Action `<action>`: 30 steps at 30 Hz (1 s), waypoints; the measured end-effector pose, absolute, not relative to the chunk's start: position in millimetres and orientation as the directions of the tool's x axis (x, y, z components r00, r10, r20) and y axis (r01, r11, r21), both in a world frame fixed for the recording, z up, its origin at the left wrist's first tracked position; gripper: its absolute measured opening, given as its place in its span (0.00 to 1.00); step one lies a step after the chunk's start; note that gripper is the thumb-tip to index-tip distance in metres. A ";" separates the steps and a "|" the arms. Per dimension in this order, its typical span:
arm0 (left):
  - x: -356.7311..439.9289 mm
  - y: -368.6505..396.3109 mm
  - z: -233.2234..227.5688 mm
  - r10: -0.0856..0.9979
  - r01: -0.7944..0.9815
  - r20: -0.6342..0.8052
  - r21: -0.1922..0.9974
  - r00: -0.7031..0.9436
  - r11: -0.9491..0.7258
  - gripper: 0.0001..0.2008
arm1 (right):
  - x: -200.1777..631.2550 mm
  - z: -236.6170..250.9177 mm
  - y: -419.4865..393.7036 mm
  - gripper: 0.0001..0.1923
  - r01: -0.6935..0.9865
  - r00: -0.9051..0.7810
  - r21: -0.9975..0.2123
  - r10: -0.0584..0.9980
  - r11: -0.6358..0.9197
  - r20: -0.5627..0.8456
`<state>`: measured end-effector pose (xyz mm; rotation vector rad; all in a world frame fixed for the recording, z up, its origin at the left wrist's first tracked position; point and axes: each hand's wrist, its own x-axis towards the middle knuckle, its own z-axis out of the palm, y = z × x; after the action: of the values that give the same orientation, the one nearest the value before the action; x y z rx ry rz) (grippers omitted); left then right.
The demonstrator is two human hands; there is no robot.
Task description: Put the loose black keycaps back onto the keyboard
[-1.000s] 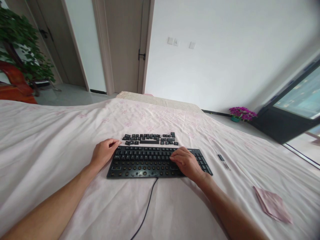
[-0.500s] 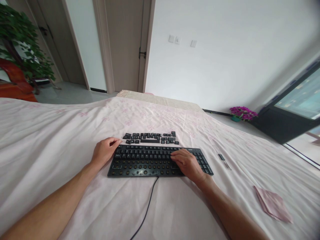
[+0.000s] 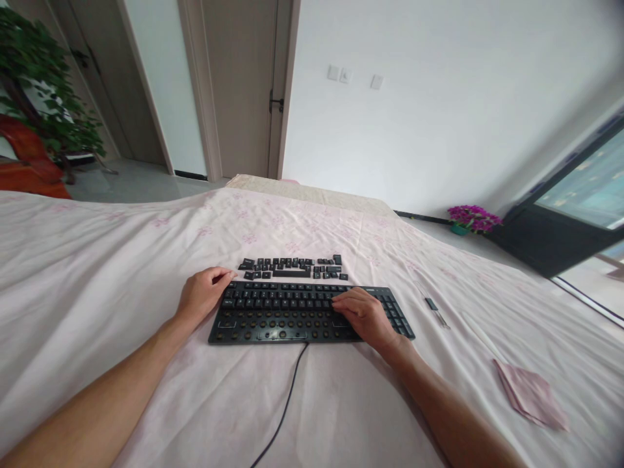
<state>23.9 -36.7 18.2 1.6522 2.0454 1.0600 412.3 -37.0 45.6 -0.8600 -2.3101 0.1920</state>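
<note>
A black keyboard (image 3: 283, 335) lies on the patterned sheet, its lower rows bare of keycaps and its upper rows and number pad still capped. My left hand (image 3: 205, 292) is closed at the keyboard's far left corner, fingertips against its edge. Over the right part of the main keys sits my right hand (image 3: 363, 315), fingers pressed together and pointing left. Its fingertips touch the lowest capped row; whatever they pinch is hidden. Just beyond the keyboard, loose black keycaps (image 3: 291, 273) lie in rough rows, among them a long space bar.
A keycap puller (image 3: 437, 312) with wire loops lies right of the keyboard, and a folded pink cloth (image 3: 530, 393) is nearer on the right. The keyboard's cable (image 3: 287, 406) runs toward me over the sheet (image 3: 195, 416). Purple flowers (image 3: 474, 219) stand on the floor beyond.
The view has shifted very slightly. Both hands hold nearly the same places at the keyboard, and the loose keycaps lie as before.
</note>
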 end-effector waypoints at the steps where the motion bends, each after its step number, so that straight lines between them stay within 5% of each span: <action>1: 23.9 -36.7 18.2 0.934 0.708 0.207 0.704 -0.291 0.064 0.17 | 412.7 45.6 -37.0 0.11 0.538 -0.582 -0.330 0.624 0.776 0.522; 30: 25.0 -38.1 21.7 0.940 0.703 0.177 0.706 -0.290 0.084 0.17 | 413.7 44.1 -36.0 0.10 0.535 -0.601 -0.309 0.612 0.786 0.515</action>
<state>25.0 -38.1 21.7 1.6315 2.0455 1.0278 413.7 -36.0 44.1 -0.8482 -2.3571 0.1625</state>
